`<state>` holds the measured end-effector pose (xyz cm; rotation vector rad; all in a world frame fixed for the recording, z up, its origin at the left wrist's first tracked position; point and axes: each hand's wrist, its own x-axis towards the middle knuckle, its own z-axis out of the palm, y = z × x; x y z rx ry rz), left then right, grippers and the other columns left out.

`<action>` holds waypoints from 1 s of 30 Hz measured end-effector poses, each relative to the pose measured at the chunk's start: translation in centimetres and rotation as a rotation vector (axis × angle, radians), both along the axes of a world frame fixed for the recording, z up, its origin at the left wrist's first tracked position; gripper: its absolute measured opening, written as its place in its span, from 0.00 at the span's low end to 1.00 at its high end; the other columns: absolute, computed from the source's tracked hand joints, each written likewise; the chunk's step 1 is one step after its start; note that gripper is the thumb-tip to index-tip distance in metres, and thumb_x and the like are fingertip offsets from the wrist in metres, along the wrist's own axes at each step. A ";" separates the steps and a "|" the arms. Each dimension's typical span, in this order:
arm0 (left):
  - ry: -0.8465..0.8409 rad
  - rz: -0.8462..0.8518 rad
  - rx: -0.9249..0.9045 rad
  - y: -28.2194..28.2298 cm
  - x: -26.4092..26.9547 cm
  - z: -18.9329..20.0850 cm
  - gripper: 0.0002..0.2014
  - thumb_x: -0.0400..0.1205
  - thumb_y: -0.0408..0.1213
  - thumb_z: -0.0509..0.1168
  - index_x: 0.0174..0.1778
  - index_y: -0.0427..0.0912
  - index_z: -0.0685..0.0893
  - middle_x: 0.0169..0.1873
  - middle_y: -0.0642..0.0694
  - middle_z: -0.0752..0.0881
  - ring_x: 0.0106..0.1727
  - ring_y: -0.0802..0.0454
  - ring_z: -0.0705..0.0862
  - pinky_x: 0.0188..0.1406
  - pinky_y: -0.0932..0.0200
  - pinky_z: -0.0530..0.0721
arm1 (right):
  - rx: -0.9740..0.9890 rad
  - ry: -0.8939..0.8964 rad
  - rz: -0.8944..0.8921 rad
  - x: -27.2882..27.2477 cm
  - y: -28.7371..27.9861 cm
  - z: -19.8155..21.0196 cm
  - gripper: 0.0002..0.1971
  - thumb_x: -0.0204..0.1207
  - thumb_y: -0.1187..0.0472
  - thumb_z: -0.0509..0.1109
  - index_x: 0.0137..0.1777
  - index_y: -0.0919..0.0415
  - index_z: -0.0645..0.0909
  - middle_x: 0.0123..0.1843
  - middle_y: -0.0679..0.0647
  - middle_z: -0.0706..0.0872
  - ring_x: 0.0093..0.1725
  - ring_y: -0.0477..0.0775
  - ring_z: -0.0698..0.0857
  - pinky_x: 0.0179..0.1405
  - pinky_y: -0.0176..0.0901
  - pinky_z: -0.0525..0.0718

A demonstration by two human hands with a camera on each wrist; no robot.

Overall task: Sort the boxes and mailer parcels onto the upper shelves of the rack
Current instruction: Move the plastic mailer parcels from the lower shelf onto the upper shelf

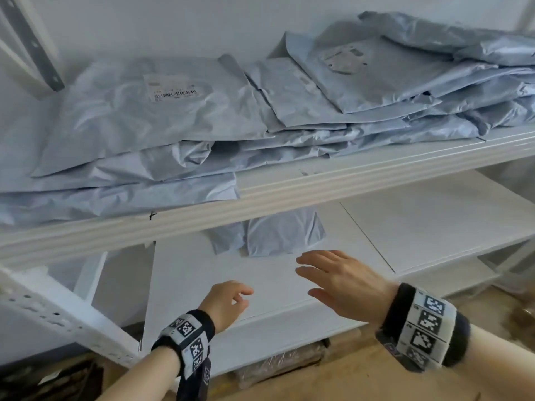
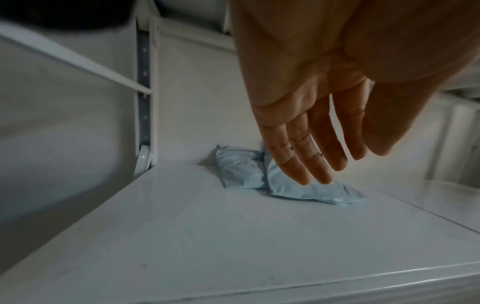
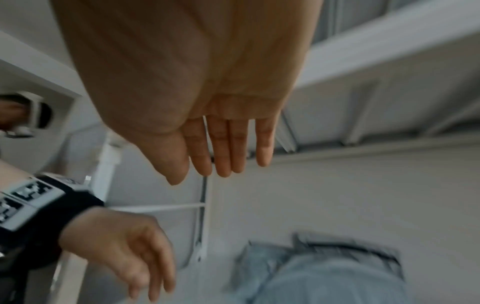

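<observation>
Several pale blue mailer parcels (image 1: 162, 117) lie piled on the upper shelf (image 1: 289, 192) of the white rack. Two small blue mailers (image 1: 283, 233) (image 2: 259, 174) (image 3: 324, 273) lie at the back of the lower shelf (image 1: 231, 273), partly hidden by the upper shelf's edge. My right hand (image 1: 327, 273) (image 3: 221, 160) hovers open, fingers spread, just in front of them. My left hand (image 1: 234, 296) (image 2: 317, 168) hovers over the lower shelf nearer the front, fingers relaxed, holding nothing. No boxes are in view.
A perforated white upright (image 1: 58, 316) stands at the front left. A second white shelf panel (image 1: 434, 221) adjoins on the right. Wrapped brown bundles (image 1: 278, 363) lie under the lower shelf on a wooden floor (image 1: 347, 377).
</observation>
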<state>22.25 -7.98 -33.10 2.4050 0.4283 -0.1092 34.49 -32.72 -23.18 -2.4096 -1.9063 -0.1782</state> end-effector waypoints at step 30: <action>-0.030 0.863 -0.520 -1.0 19.1 -11.5 0.15 0.82 0.40 0.67 0.63 0.43 0.77 0.45 0.46 0.83 0.37 0.52 0.81 0.31 0.59 0.79 | 0.264 1.620 -0.916 25.3 5.0 -18.4 0.33 0.80 0.75 0.66 0.83 0.63 0.58 0.74 0.64 0.75 0.57 0.62 0.85 0.58 0.55 0.85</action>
